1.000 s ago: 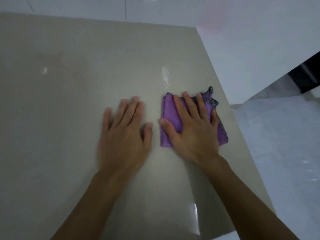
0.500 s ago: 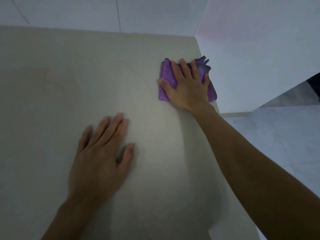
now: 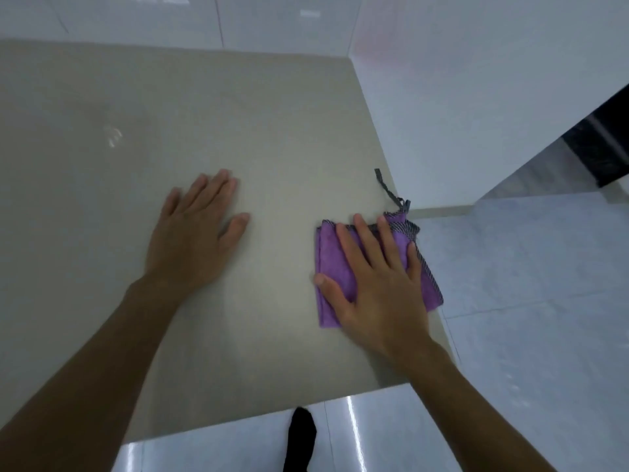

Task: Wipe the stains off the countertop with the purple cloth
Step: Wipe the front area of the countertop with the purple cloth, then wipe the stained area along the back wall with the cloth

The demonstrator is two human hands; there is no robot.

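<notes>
A folded purple cloth (image 3: 332, 267) with a grey edging and a loose grey strap lies near the right edge of the beige countertop (image 3: 238, 124). My right hand (image 3: 377, 284) lies flat on top of the cloth, fingers spread, pressing it down. My left hand (image 3: 194, 233) rests palm-down on the bare countertop to the left, holding nothing. A faint whitish smear (image 3: 112, 134) shows on the surface at the far left. No white streak shows near the cloth.
The countertop ends at its right edge (image 3: 391, 172) just beside the cloth and at the near edge (image 3: 272, 417). White tiled walls stand behind and to the right. A glossy tiled floor (image 3: 527, 301) lies below, with a dark foot (image 3: 301, 437) on it.
My right hand has drawn the cloth back toward me from the far right corner, where it had pushed it over the white streak. My left hand has stayed flat.
</notes>
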